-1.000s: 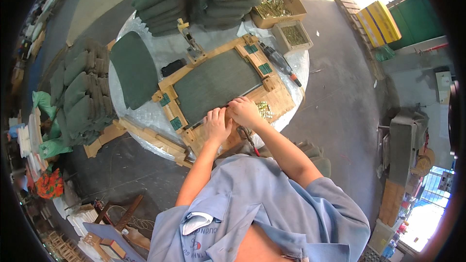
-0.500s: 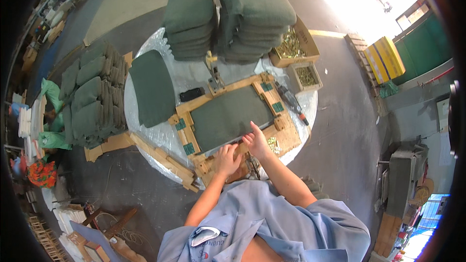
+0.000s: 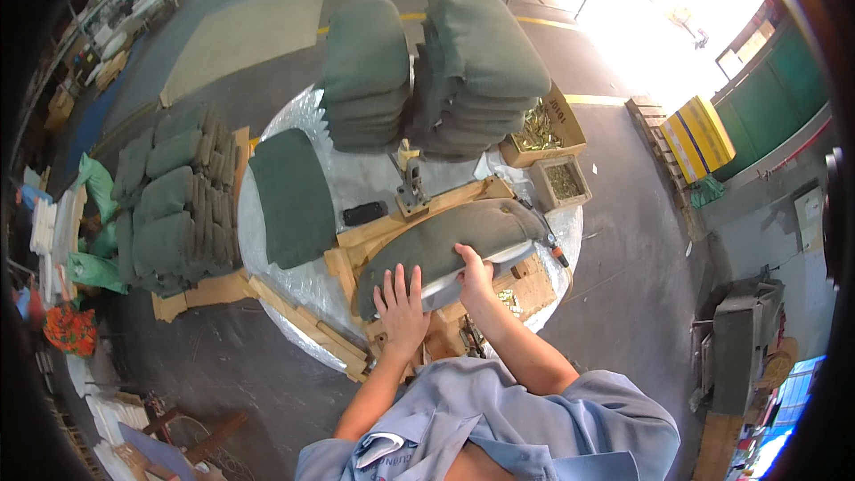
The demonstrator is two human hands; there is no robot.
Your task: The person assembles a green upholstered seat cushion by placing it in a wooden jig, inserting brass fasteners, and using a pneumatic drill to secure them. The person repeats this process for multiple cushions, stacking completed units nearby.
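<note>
Toward the front edge of the round table (image 3: pixel 356 180), the pad (image 3: pixel 445 245) sits tilted over a wooden frame (image 3: pixel 367 234), its near side raised so that a pale underside shows. The right hand (image 3: pixel 476 278) grips that raised side, thumb on the fabric and fingers curled beneath; the left hand (image 3: pixel 401 310) lies spread with fingers extended over the near left part, seemingly steadying more than grasping, though its thumb's contact is unclear. Handling the pad well at this angle probably calls for firm support from the right fingers under the hard-looking base, with the left palm pressing lightly so the cloth does not drag or wrinkle. Level, even movement of both ends should spare the fabric a snag on the frame's rails or on the clamp (image 3: pixel 411 187) at its far side. Forearms are best held clear of the brass fittings (image 3: pixel 509 300) near the table's front right edge and of the drill (image 3: pixel 554 248) by its right edge. As for writing, the carton (image 3: pixel 574 132) at the far right edge bears dark print, and the shirt (image 3: pixel 445 410) has lettering by its pocket, partly lost in folds. No label is discernible on the pad.
</note>
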